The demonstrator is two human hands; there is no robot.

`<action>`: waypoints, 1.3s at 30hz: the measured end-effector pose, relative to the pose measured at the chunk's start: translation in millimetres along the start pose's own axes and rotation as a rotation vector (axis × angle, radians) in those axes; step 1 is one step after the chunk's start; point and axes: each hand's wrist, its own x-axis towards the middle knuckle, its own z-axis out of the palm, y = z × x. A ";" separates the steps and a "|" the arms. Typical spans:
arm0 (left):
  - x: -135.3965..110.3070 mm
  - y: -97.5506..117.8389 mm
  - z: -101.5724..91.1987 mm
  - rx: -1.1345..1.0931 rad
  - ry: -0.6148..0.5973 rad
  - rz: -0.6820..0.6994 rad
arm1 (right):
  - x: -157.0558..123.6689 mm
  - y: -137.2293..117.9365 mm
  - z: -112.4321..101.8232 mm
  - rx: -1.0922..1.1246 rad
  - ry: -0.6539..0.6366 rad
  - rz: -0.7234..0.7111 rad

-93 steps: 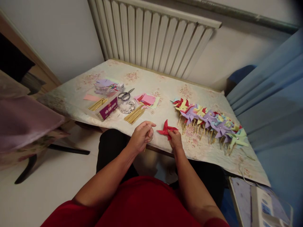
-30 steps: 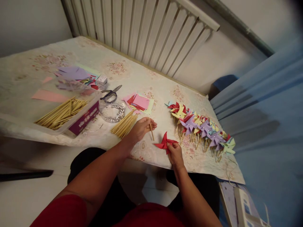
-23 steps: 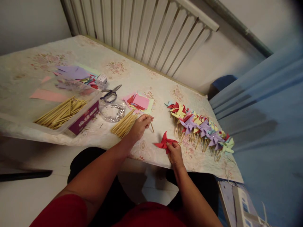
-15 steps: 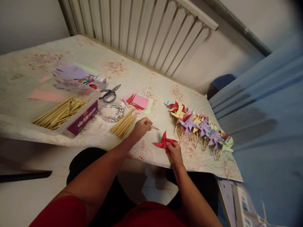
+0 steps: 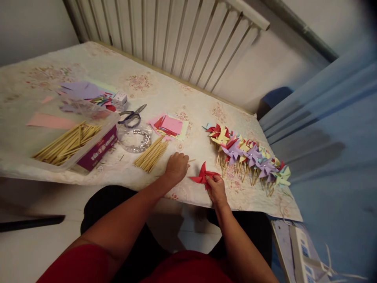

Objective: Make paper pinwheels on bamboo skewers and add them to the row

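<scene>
My right hand (image 5: 217, 188) pinches a folded red paper pinwheel (image 5: 202, 175) just above the table's near edge. My left hand (image 5: 176, 167) is curled, knuckles up, on the flowered tablecloth (image 5: 165, 90), gripping a short wooden stick (image 5: 191, 160) whose tip pokes out towards the pinwheel. A loose bundle of wooden sticks (image 5: 151, 154) lies just left of that hand. A row of finished pinwheels (image 5: 246, 152) in red, yellow, purple and green lies to the right.
A box of sticks (image 5: 70, 143) stands at the left, with a clear dish of pins (image 5: 135, 137), scissors (image 5: 132, 114) and stacked paper squares (image 5: 169, 126) behind. Purple and pink paper lies far left. A radiator (image 5: 165, 39) runs along the back; blue fabric (image 5: 330, 129) hangs right.
My left hand picked a stick from beside the bundle, turned it from upright to flat, and lowered onto the table closer to the red pinwheel. The right hand stayed put.
</scene>
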 end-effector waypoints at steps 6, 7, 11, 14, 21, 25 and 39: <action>14.8 3.9 12.6 -0.040 -0.027 -0.030 | 1.0 0.7 -0.7 -0.012 -0.030 -0.017; 16.6 2.1 13.2 -0.081 -0.010 -0.041 | 1.3 1.1 -1.1 -0.020 -0.035 -0.020; 23.0 -6.8 8.4 -0.545 0.022 -0.181 | 1.9 3.0 -3.0 -0.049 -0.028 -0.035; 27.0 -10.2 0.6 -1.117 -0.019 -0.310 | 1.9 3.7 -3.8 -0.076 -0.025 -0.051; 25.9 -13.3 -13.7 -1.680 0.092 -0.324 | 0.0 0.7 -0.4 -0.059 -0.008 -0.026; 21.9 -15.5 -18.4 -1.742 0.075 -0.322 | -1.1 -0.2 1.1 -0.056 0.014 -0.018; 19.1 -15.5 -22.9 -1.813 0.140 -0.365 | 0.5 5.3 -6.1 -0.126 -0.022 -0.050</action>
